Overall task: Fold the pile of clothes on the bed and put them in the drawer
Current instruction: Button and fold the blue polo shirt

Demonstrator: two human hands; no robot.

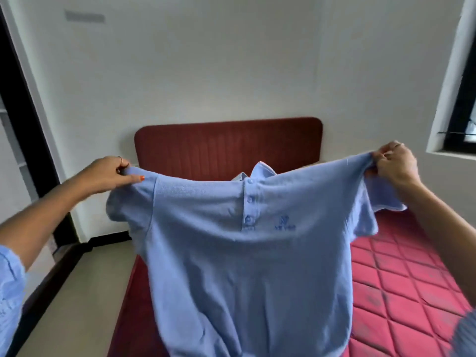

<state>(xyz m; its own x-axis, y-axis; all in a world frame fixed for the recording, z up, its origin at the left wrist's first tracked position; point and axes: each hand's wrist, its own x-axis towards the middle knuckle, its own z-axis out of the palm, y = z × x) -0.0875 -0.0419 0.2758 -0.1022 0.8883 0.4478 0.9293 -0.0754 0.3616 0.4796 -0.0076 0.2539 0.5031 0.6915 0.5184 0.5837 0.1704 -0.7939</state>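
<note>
Head view: you hold up one light blue polo shirt (239, 266) in the air above the red quilted mattress (401, 287), its front facing you. Your left hand (109, 175) pinches one shoulder, fingers curled around the cloth. Your right hand (395, 164) grips the other shoulder the same way. Three buttons run down the placket. One dark red headboard (229, 143) stands against the white wall behind.

We've got both arms raised and spread wide, left hand (110, 173) and right hand (395, 163) each pinching tight, fingers curled.
</note>
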